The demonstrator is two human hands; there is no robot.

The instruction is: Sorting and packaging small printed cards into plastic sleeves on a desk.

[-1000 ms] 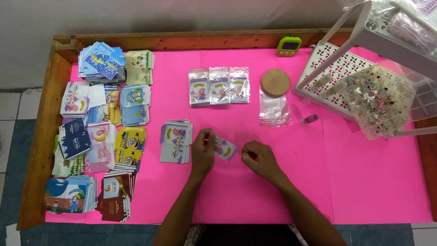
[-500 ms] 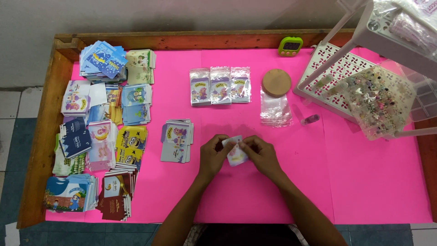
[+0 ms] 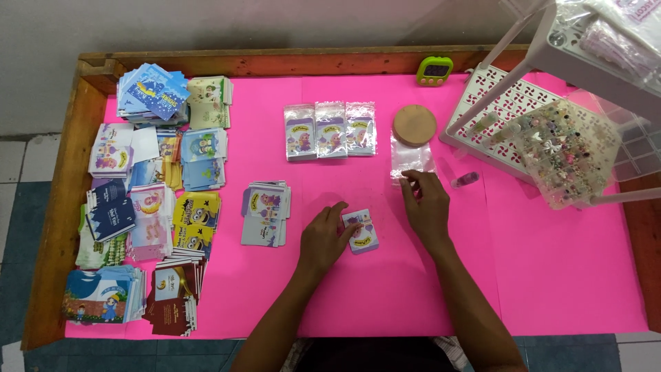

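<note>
1. The left hand (image 3: 322, 241) is resting on the pink table cover (image 3: 551, 275) just below the middle of the frame, its fingertips pinching the left edge of a small printed card (image 3: 362, 231) that is lying flat.
2. The right hand (image 3: 425, 207) is reaching up to the right of the card, its fingertips closing on the lower edge of a stack of clear plastic sleeves (image 3: 410, 157).
3. A round wooden lid (image 3: 415, 125) is sitting just above the sleeves.
4. Three bagged cards (image 3: 331, 129) are lying in a row in the upper middle.
5. A small pile of cards (image 3: 265, 213) is lying left of the left hand.
6. Many card stacks (image 3: 155, 207) are filling the left side.
7. A white lattice rack (image 3: 482, 117) is standing at the upper right.
</note>
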